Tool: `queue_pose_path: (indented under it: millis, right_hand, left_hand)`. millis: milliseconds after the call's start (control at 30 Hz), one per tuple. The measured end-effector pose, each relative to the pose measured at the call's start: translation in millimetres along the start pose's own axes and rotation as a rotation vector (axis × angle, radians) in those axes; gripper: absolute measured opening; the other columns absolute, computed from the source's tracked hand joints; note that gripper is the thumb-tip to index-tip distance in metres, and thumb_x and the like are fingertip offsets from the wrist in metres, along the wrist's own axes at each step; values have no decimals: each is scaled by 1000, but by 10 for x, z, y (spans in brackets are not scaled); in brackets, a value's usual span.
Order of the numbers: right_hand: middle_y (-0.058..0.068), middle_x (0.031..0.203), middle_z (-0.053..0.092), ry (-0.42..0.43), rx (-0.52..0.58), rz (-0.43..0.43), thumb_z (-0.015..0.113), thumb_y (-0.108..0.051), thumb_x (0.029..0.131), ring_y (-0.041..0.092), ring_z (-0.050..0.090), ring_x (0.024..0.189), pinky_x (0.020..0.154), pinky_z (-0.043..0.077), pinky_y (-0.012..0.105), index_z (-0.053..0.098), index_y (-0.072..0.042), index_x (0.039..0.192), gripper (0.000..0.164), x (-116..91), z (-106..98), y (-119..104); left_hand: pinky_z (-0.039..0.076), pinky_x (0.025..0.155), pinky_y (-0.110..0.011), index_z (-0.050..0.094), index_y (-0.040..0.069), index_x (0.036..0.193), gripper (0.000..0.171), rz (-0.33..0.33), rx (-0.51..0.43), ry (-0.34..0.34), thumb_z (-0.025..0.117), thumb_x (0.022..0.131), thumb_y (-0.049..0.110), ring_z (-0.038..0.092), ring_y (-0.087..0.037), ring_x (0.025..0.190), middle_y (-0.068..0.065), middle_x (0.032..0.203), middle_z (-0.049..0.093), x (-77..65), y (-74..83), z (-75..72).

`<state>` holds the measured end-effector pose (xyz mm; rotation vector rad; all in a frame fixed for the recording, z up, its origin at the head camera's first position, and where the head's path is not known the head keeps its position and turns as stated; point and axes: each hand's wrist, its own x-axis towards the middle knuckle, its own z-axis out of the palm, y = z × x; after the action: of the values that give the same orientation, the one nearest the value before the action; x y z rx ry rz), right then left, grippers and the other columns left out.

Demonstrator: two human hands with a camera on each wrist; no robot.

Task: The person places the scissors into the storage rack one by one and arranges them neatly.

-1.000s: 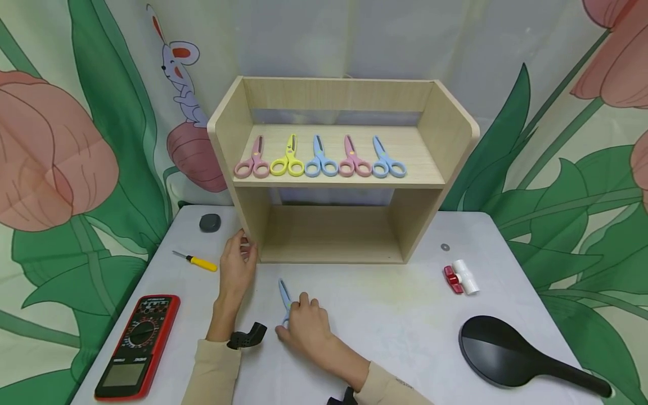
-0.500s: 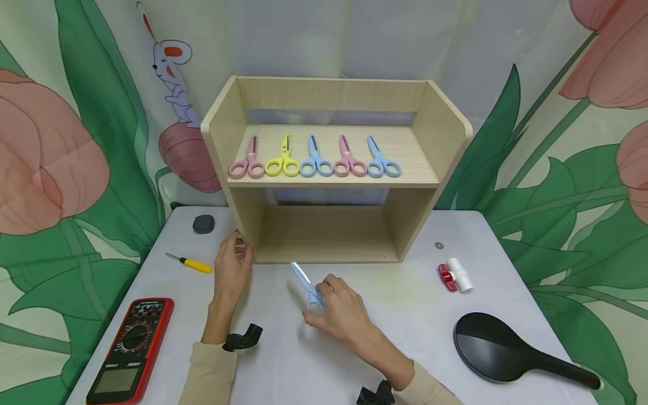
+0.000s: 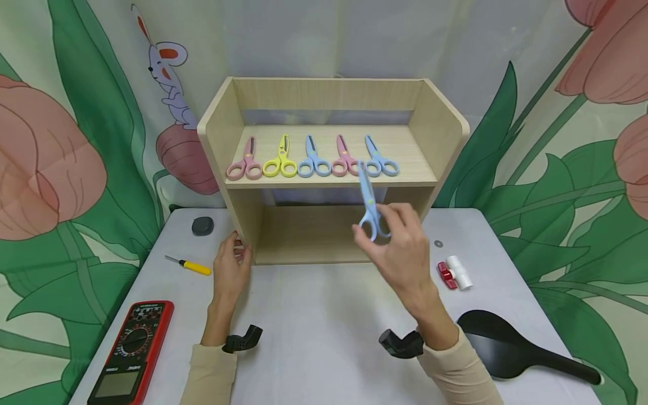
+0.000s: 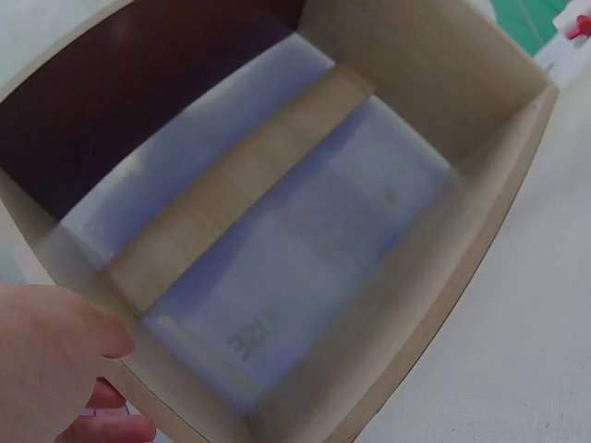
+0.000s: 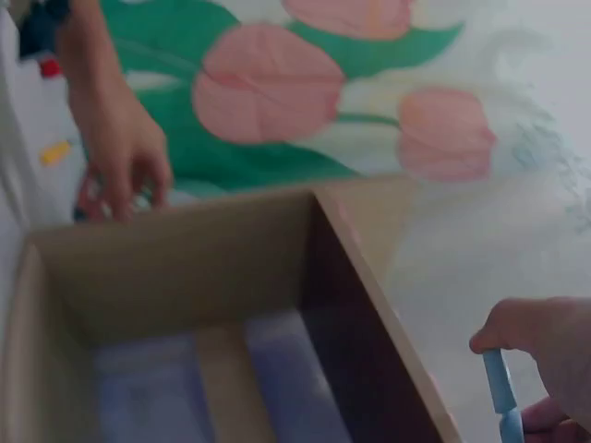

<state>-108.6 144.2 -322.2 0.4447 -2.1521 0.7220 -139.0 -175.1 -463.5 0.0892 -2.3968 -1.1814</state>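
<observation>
A pair of blue scissors [image 3: 369, 199] is pinched by its handle loops in my right hand [image 3: 405, 253], raised before the right half of the wooden shelf [image 3: 324, 184]. Its blades point up and overlap the upper board's front edge. On that board lie pink scissors [image 3: 248, 160], yellow scissors [image 3: 280, 157], blue scissors [image 3: 313, 157], more pink scissors [image 3: 344, 157] and more blue scissors [image 3: 378, 157], all blades to the back. My left hand [image 3: 232, 267] grips the lower front edge of the left side panel [image 4: 175, 392]; some of its fingers are hidden outside it.
On the left of the table are a red multimeter [image 3: 133, 349], a yellow-handled screwdriver [image 3: 194, 267] and a dark rounded object [image 3: 202, 226]. To the right lie a black rice paddle-shaped scoop [image 3: 501, 343], a white pipe valve with red handle [image 3: 455, 274] and a washer [image 3: 438, 243].
My right hand has lifted the blue scissors off the table and carried them right and up toward the upper board. The left hand keeps its place at the side panel.
</observation>
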Motion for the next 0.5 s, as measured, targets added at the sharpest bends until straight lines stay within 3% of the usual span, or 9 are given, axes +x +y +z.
queue_pose_path:
  millis: [133, 267, 500]
  right_hand:
    - [22, 100, 61, 61, -82, 134, 79, -30, 81, 33, 56, 86, 64, 50, 43, 69, 9, 111, 51, 243, -110, 199]
    - [25, 103, 62, 31, -190, 225, 73, -33, 85, 37, 56, 89, 68, 52, 49, 68, 10, 116, 53, 421, -157, 341]
    - [27, 102, 65, 16, -281, 238, 70, -35, 88, 40, 55, 91, 67, 51, 53, 70, 10, 112, 50, 544, -135, 420]
  left_hand:
    - [61, 90, -49, 46, -2, 143, 49, 0, -8, 2, 61, 99, 14, 66, -40, 105, -24, 121, 57, -3, 5, 3]
    - [61, 90, -49, 47, 0, 142, 48, -2, -5, 3, 61, 98, 14, 66, -39, 105, -24, 121, 57, -1, 6, 5]
    - [61, 90, -48, 47, 0, 142, 48, -16, 8, -2, 61, 99, 15, 66, -37, 104, -23, 121, 57, -5, 6, -4]
